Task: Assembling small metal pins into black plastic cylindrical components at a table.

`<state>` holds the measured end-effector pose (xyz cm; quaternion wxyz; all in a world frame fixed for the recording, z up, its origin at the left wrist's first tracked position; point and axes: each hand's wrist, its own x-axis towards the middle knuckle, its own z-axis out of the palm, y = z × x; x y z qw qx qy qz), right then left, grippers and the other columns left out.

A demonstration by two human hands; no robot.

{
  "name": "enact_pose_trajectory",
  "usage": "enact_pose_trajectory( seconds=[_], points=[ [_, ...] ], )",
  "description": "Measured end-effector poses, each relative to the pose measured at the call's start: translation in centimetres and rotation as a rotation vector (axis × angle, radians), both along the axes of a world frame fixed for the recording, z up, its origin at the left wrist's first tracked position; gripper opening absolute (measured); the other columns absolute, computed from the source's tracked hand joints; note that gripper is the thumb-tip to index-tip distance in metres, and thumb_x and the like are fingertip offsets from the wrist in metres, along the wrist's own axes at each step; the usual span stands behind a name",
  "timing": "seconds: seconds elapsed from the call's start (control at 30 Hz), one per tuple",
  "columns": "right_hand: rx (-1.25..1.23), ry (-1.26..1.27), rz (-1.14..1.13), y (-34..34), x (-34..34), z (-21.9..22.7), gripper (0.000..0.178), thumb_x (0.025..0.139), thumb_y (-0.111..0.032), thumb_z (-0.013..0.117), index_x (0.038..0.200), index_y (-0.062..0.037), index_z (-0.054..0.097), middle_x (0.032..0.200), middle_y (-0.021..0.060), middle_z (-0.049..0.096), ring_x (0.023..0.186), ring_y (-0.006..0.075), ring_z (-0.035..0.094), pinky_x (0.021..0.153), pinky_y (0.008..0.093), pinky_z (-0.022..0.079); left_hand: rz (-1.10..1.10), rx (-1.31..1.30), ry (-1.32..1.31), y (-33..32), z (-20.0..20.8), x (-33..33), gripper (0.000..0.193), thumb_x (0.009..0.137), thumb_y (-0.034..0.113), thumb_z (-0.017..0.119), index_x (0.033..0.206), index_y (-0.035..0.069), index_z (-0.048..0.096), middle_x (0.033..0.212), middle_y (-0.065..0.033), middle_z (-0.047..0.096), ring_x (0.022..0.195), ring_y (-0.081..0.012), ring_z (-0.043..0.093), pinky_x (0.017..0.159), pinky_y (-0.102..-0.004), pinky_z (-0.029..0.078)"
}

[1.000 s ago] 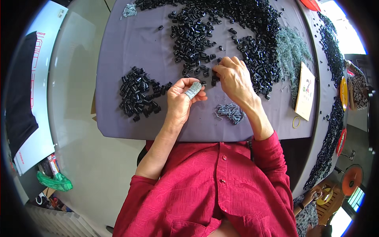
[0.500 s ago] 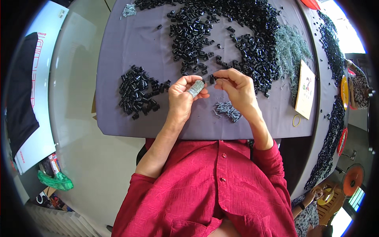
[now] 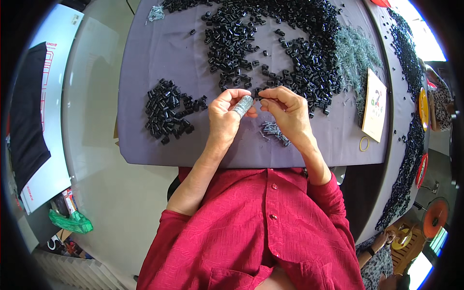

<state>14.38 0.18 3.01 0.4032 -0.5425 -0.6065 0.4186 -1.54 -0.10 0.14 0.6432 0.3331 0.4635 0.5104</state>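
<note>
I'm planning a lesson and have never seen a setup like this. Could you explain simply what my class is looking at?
There is no machine: these are a person's own two hands. Every picture comes from one wide fisheye camera on the person's head, looking down, so straight edges bend near the rim; picture left is the person's left.

On the grey table lie heaps of small black pieces, a small pile of thin grey pieces and, at the right, a pale card.

The right hand pinches a black piece. The left hand is close beside it, a grey wrap around its thumb; whether it holds anything is hidden.
</note>
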Motion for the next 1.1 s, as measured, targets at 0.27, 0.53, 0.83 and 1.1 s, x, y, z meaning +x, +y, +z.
enact_pose_trajectory(
  seconds=[0.27,0.53,0.83,1.1],
  points=[
    [0.041,-0.055,-0.009,-0.1,-0.5,-0.7,0.016,0.082,-0.002,0.065,0.096,-0.002,0.071,0.077,0.0087,0.064,0.068,0.017,0.064,0.062,0.0284,0.048,-0.014,0.056,0.037,-0.1,-0.3,0.4,0.012,0.089,-0.006,0.057,0.098,-0.003,0.064,0.082,-0.0083,0.067,0.067,-0.0127,0.066,0.062,-0.0279,0.058],
    [0.069,-0.081,0.008,-0.1,-0.9,-1.2,0.016,0.081,0.001,0.062,0.095,-0.0018,0.071,0.076,0.0098,0.063,0.067,0.0182,0.064,0.061,0.0293,0.048,0.001,0.025,0.035,-0.3,-1.0,0.1,0.015,0.088,-0.007,0.055,0.099,-0.003,0.064,0.081,-0.0096,0.068,0.066,-0.0134,0.067,0.061,-0.0292,0.059],
    [-0.166,0.067,0.014,-0.4,-0.9,-1.1,0.018,0.083,0.003,0.06,0.097,0.0,0.07,0.079,0.0083,0.066,0.069,0.0155,0.066,0.063,0.0269,0.051,-0.015,-0.014,0.047,-0.3,-1.1,-0.3,0.013,0.089,-0.005,0.056,0.098,-0.003,0.065,0.081,-0.0082,0.068,0.064,-0.0115,0.065,0.058,-0.0269,0.057],
    [-0.119,0.084,0.0,-0.4,-1.0,-1.8,0.016,0.084,0.002,0.061,0.097,0.0006,0.07,0.08,0.0079,0.069,0.07,0.0126,0.066,0.064,0.0257,0.051,-0.054,0.011,0.132,-0.5,-0.8,0.0,0.016,0.088,-0.007,0.055,0.1,-0.003,0.065,0.08,-0.0072,0.068,0.063,-0.0104,0.063,0.057,-0.0244,0.055]
  ],
)
